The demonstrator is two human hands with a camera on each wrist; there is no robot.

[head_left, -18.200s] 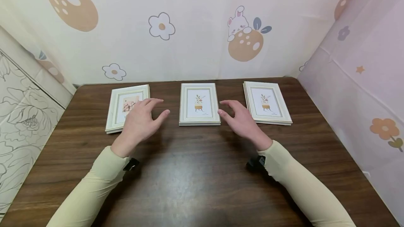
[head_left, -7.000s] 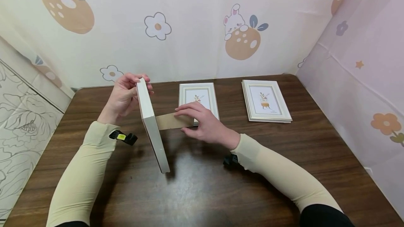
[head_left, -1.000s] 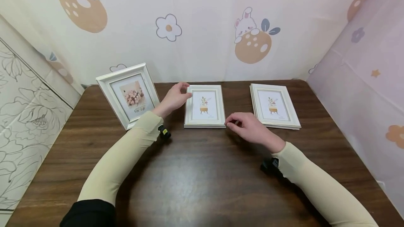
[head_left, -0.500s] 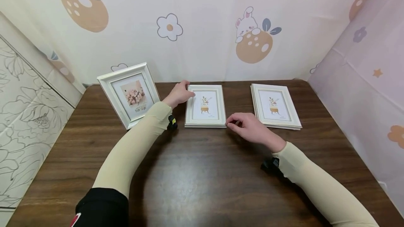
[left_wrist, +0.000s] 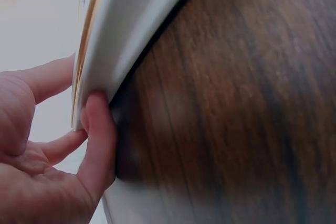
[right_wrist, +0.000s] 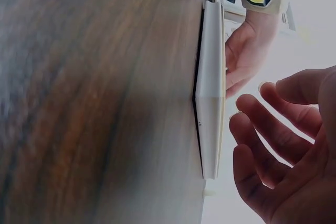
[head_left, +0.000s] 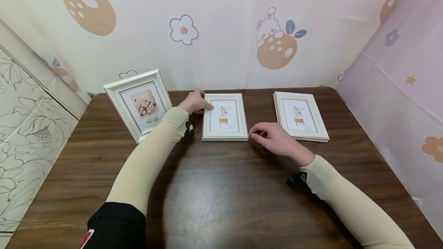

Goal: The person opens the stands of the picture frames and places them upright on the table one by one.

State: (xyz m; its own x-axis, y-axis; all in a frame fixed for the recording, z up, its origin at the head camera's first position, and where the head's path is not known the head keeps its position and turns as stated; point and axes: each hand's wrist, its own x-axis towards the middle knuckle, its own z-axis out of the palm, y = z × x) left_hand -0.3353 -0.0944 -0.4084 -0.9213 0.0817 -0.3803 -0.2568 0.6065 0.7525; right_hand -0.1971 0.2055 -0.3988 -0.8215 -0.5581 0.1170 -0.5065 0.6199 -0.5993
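A white picture frame [head_left: 225, 135] with a potted-plant print lies face up in the middle of the table. At its upper left edge my left hand [head_left: 195, 102] pinches it, thumb over the front; the left wrist view has fingers [left_wrist: 100, 140] against the frame's side [left_wrist: 113, 40]. My right hand [head_left: 273, 138] hovers by the lower right corner, fingers loosely curled with nothing in them. In the right wrist view a gap shows between those fingers [right_wrist: 257, 150] and the frame's edge [right_wrist: 210, 98]. Behind my left forearm, another white frame [head_left: 145, 107] with a flower print stands tilted back.
To the right, a third white frame [head_left: 300, 115] lies face up, with more layers visible under its edge. The dark wooden table [head_left: 214, 195] meets a patterned curtain [head_left: 214, 60] at the back.
Across the earlier frames, the left picture frame went from lying flat to standing. My left hand then reached the middle frame and now grips its edge. My right hand has barely moved lately.
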